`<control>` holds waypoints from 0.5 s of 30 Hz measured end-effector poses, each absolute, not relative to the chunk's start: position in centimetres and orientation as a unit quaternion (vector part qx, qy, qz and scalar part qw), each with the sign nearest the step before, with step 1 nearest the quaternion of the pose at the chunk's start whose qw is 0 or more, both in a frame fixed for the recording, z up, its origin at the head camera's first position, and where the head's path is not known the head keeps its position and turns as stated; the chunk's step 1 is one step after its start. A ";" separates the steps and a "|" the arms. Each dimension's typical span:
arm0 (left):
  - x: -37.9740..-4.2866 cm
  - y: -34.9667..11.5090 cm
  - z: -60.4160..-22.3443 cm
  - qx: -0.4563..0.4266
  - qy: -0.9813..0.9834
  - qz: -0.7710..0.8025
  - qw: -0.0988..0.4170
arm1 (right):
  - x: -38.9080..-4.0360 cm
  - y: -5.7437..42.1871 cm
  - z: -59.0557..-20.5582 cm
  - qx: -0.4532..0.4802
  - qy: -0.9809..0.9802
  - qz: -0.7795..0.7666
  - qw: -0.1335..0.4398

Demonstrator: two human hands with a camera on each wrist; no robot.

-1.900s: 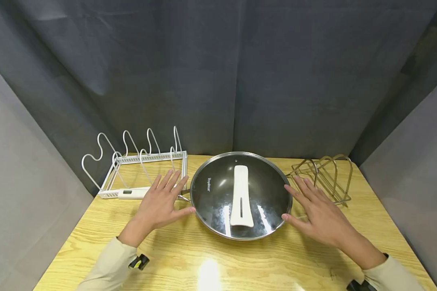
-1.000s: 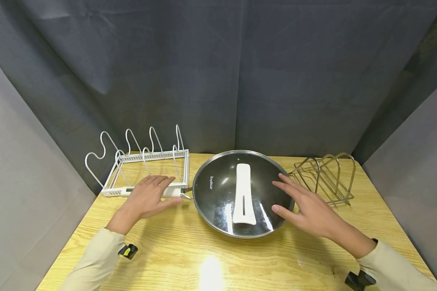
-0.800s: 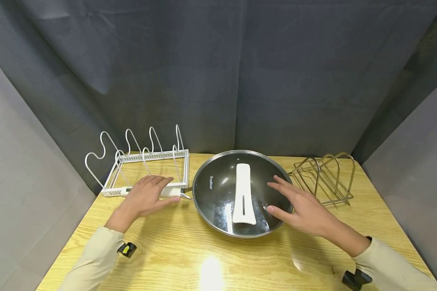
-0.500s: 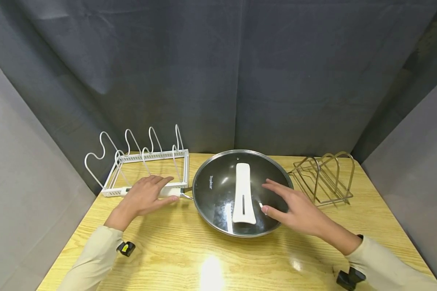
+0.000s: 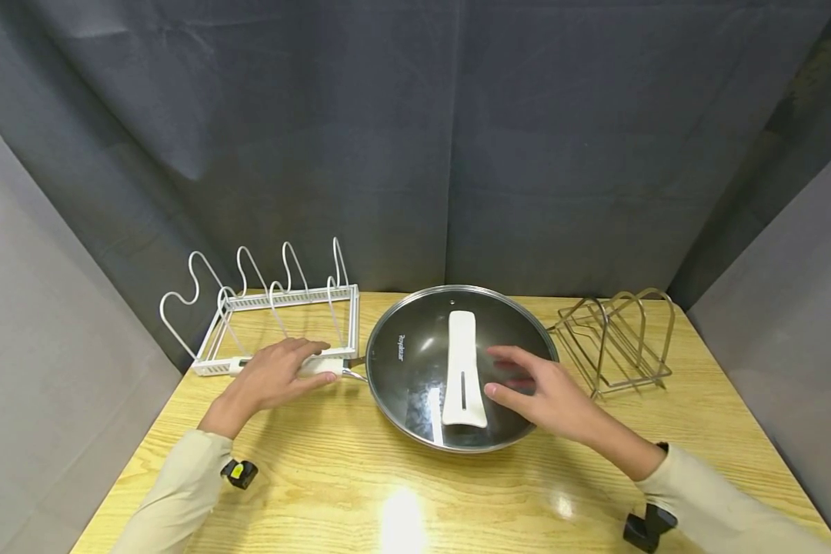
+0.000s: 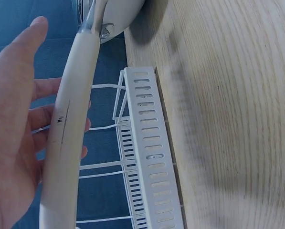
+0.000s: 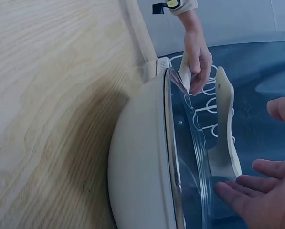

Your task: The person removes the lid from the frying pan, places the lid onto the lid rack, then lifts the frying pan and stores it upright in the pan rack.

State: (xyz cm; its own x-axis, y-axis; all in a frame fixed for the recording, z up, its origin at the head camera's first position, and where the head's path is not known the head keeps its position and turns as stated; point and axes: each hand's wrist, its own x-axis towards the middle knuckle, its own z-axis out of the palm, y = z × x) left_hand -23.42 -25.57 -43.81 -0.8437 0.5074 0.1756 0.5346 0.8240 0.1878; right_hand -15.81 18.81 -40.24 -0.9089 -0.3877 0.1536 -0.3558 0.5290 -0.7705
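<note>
A wok with a white outer wall [image 7: 135,162] stands on the table in the middle of the head view, covered by a glass lid [image 5: 415,392]. Upright on the lid is a long white lid handle [image 5: 461,346]. My left hand [image 5: 273,373] lies over the wok's white handle [image 6: 68,114], fingers loosely bent across its far side, thumb held away from it. My right hand [image 5: 547,392] hovers over the lid's right half. Its thumb and fingers are spread apart, fingertips close to the lid handle in the right wrist view, holding nothing.
A white wire pan rack [image 6: 152,143] stands behind the wok handle at the left. To the wok's right, a gold wire rack [image 5: 642,331] sits near the back edge. Dark cloth [image 5: 388,154] hangs behind the wooden table [image 5: 498,500].
My right hand has moved left across the lid toward the lid handle, its fingers bending a little. Earlier, my left hand shifted left and down over the wok handle, then stayed there.
</note>
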 end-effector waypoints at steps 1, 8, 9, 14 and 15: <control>-23.4 -25.6 -43.9 -0.272 -0.953 -0.118 0.059 | -15.8 18.7 -40.3 -0.212 0.870 -0.445 0.022; -23.4 -26.0 -44.3 -0.270 -0.952 -0.126 0.065 | -15.9 17.7 -40.9 -0.194 0.837 -0.509 0.054; -23.5 -26.0 -44.3 -0.272 -0.951 -0.126 0.069 | -16.0 17.5 -41.0 -0.192 0.831 -0.519 0.058; -23.7 -26.1 -44.7 -0.286 -0.945 -0.131 0.089 | -16.1 17.0 -41.4 -0.178 0.813 -0.551 0.060; -23.8 -26.1 -44.7 -0.287 -0.944 -0.131 0.092 | -16.1 16.9 -41.4 -0.173 0.810 -0.557 0.060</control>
